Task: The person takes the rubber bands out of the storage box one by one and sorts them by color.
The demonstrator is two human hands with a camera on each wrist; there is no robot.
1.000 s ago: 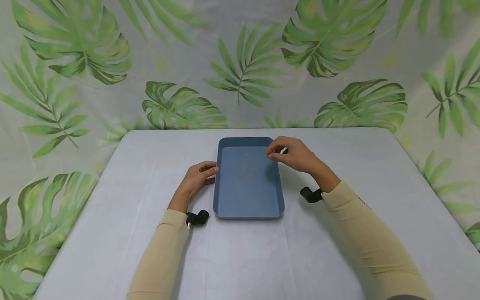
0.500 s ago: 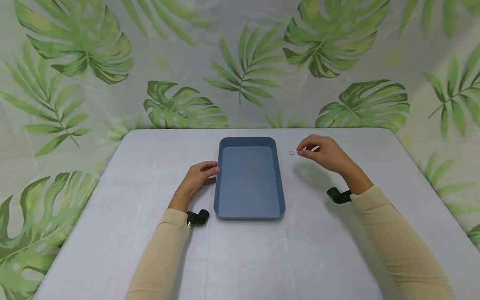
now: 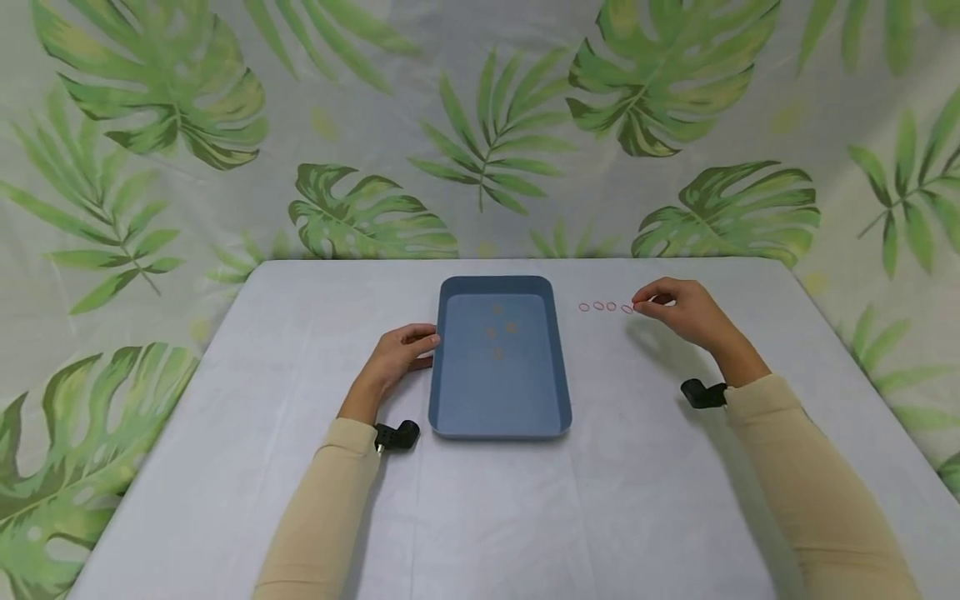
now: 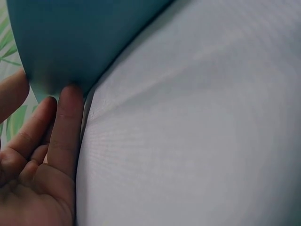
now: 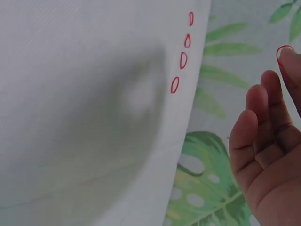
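Observation:
My left hand [image 3: 397,350] holds the blue tray [image 3: 498,400] at its left side. In the left wrist view, its fingertips [image 4: 70,92] lie against the tray's outer wall, with the thumb at the rim. Right of the tray, my right hand [image 3: 678,310] is over the table's far part. Between thumb and finger it pinches a thin red rubber band [image 5: 278,54], partly hidden by the fingertips. Several similar red rubber bands [image 3: 597,306] lie in a row on the white cloth, just left of that hand. Inside the tray are several small tan loops [image 3: 491,333], faint at this distance.
A white cloth [image 3: 480,517] covers the table. Its far edge runs just behind the tray and the row of bands. Beyond it hangs a leaf-patterned backdrop [image 3: 510,125]. Each wrist wears a small black camera [image 3: 701,393].
My right hand has moved rightward from over the tray's right edge along the table. Red rubber bands now lie in a row behind it. The left hand has stayed at the tray.

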